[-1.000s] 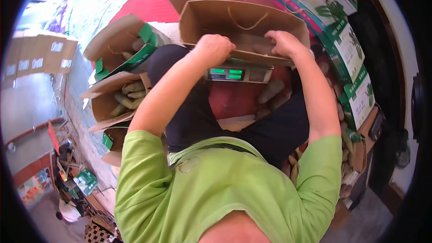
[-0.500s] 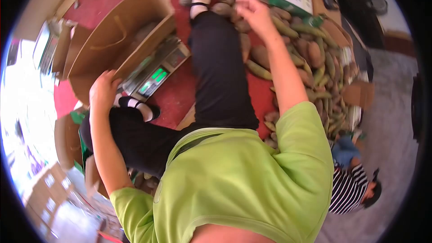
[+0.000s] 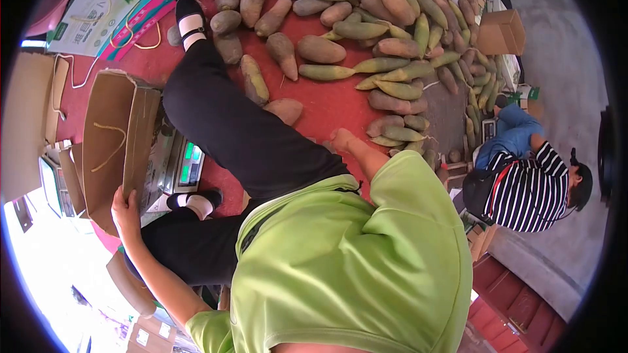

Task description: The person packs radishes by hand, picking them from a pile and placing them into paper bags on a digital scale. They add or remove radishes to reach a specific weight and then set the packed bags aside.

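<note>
- An open cardboard box (image 3: 140, 132) with a cord handle stood at the left, beside the person's leg.
- The left hand (image 3: 124, 208) pinched that box's near edge.
- A digital scale (image 3: 186, 165), its display lit green, showed just right of the box.
- The right hand (image 3: 339, 139) was low over the red mat (image 3: 320, 108), near root vegetables (image 3: 322, 49); its fingers' state could not be told.
- Farther right, a person in stripes (image 3: 528, 189) bent forward.

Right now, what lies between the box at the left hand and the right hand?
In the head view, the scale, then the right leg, lie between box and right hand.
</note>
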A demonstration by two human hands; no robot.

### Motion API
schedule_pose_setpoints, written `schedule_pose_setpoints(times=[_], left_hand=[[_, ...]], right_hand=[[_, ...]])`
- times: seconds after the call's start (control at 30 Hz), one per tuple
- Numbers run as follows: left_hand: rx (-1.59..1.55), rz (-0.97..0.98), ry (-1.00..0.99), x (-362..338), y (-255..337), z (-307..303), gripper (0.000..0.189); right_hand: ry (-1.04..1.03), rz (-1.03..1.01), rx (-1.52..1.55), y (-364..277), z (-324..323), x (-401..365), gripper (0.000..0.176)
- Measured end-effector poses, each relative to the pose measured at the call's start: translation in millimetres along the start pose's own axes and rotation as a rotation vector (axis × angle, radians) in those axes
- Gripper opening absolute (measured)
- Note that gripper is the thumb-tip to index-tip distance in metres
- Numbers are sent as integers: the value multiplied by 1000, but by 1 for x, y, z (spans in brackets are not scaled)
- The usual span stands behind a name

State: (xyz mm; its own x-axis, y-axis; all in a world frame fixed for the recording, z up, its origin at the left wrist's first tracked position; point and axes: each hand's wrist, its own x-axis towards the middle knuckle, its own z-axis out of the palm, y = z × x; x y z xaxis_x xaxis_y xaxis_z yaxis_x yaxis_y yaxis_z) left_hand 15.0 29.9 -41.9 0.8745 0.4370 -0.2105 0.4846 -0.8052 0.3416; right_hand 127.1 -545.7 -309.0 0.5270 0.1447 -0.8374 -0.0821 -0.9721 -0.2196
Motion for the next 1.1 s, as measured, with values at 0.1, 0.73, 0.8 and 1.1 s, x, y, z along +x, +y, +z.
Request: schedule_pose_setpoints(times=[0.1,0.73,0.8,1.1], left_hand=[[13,-32,11,0,-3,2,25],[-1,-78,76,-4,9,0,27],[51,-96,132,-7,14,0,28],[62,-151,106,-2,29,-10,26]], right_hand=[[-59,-31,86,-10,3,0,20],[561,57,34,-32,-147,69,43],[577,0,-5,-36,-148,70,49],[434,72,-273,-30,-123,74,68]])
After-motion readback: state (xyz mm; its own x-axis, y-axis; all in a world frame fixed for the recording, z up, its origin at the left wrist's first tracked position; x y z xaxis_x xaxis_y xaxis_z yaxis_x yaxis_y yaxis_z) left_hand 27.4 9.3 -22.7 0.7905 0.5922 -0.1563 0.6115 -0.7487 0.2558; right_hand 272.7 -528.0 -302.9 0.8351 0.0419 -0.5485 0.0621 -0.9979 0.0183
